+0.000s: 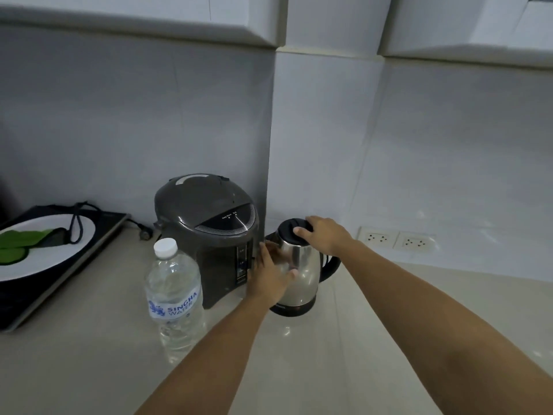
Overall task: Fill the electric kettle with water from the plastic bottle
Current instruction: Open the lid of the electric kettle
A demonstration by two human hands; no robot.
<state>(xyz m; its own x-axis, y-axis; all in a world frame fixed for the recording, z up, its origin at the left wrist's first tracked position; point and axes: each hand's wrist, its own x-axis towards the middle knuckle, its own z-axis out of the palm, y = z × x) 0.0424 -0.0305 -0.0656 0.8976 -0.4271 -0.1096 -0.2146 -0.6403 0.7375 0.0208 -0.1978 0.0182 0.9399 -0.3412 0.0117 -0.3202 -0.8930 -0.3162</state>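
Observation:
A steel electric kettle [302, 274] with a black lid [291, 230] and black handle stands on its base in the counter's corner. My left hand [270, 272] presses flat against the kettle's left side, steadying it. My right hand [324, 235] rests on top, fingers curled over the lid's right edge; the lid looks closed. A clear plastic water bottle [175, 298] with a white cap [165, 247] and a blue-lettered label stands upright to the left, nearer to me, untouched and nearly full.
A dark grey hot-water dispenser [206, 235] stands between bottle and kettle, close to my left hand. An induction hob [45, 283] at the left carries a white plate with green leaves and a coiled cord. Two wall sockets [396, 239] sit right of the kettle. The beige counter [329, 354] runs toward me.

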